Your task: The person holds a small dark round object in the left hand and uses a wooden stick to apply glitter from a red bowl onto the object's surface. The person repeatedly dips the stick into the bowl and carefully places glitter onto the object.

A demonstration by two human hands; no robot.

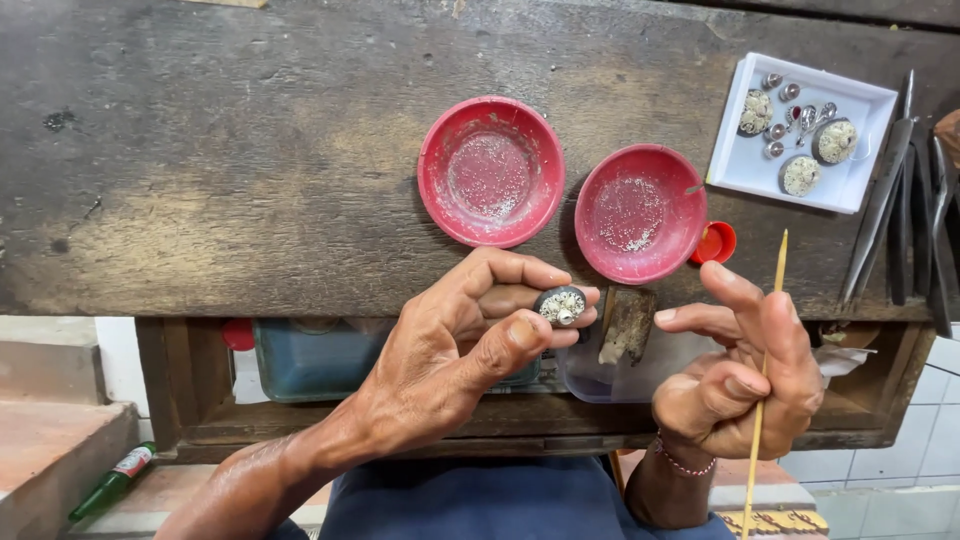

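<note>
My left hand pinches a small dark oval jewellery piece between thumb and fingers; its face is studded with tiny pale granules. My right hand grips a thin wooden stick that runs upright through its fingers, with the index finger stretched up and out. Both hands hover at the front edge of a worn wooden workbench. A small wooden peg juts from the bench edge between them.
Two red shallow dishes with pale grains sit on the bench, a small red cap beside the right one. A white tray holds several similar pieces. Metal tools lie at the right. A green bottle lies on the floor.
</note>
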